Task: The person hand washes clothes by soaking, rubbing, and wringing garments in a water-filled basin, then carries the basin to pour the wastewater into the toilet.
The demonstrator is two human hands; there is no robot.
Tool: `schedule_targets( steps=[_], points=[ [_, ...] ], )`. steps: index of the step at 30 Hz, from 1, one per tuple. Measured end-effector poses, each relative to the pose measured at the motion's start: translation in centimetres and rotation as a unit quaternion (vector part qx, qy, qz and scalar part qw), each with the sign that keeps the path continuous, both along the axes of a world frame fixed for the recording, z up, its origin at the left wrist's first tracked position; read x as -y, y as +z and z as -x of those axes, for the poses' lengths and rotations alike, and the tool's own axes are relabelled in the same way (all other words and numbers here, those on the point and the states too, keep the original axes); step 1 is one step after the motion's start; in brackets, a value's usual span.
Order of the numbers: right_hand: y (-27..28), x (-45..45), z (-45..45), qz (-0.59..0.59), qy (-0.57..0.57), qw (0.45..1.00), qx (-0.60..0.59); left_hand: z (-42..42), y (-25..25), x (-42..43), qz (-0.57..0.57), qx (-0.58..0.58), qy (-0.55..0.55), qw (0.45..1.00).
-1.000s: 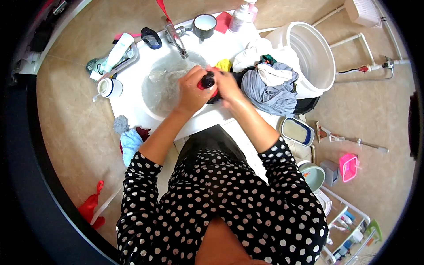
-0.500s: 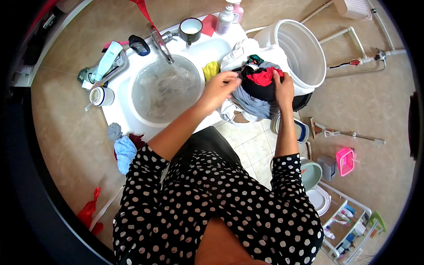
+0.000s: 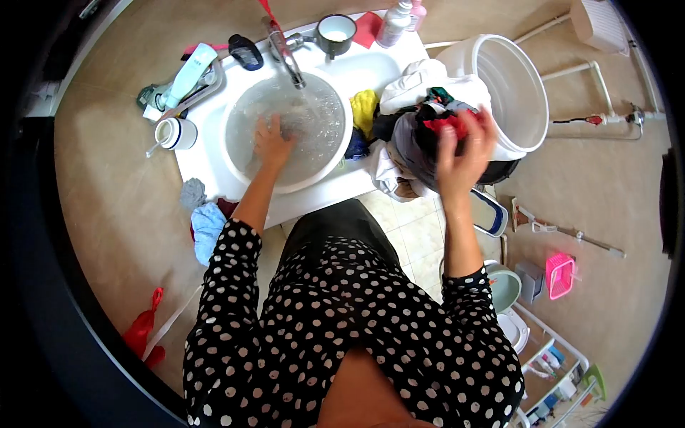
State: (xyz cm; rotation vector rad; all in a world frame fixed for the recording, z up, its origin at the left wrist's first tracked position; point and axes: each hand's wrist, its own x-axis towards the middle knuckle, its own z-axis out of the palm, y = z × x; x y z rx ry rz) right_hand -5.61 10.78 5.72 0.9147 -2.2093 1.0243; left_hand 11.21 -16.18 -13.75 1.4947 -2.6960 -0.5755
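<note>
My left hand dips into the water of a white round basin, fingers apart and nothing visibly gripped. Water runs from the faucet into that basin. Over a heap of clothes, my right hand is raised with its fingers spread and slightly blurred. The heap holds a red cloth, grey and black garments and a white garment. Between basin and heap lies a yellow cloth, with a dark blue cloth just below it.
A tall translucent bucket stands beyond the heap. Along the sink's back edge are an enamel mug, a white bottle and a dark bottle. At left are a white cup and a light blue cloth.
My left hand has left the clothes and moved left into the basin. My right hand has lifted off the heap and opened. The yellow cloth looks more spread out; the view has shifted.
</note>
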Motion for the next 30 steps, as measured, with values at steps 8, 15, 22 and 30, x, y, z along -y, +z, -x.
schedule_targets(
  steps=[8, 15, 22, 30],
  points=[
    [-14.6, 12.2, -7.3, -0.112, 0.260, 0.879, 0.384, -1.3, -8.3, 3.4, -0.242, -0.124, 0.011, 0.962],
    [-20.7, 18.4, -6.8, 0.139, 0.111, 0.507, 0.843, 1.5, 2.5, -1.7, -0.370, -0.380, 0.019, 0.847],
    [-25.3, 18.6, -7.8, 0.339, 0.267, 0.232, 0.872, 3.1, 6.3, -5.7, -0.151, -0.275, -0.064, 0.947],
    [-17.9, 18.8, -7.5, 0.140, 0.225, 0.578, 0.772, 0.5, 1.4, 5.0, 0.020, -0.102, 0.076, 0.992]
  ],
)
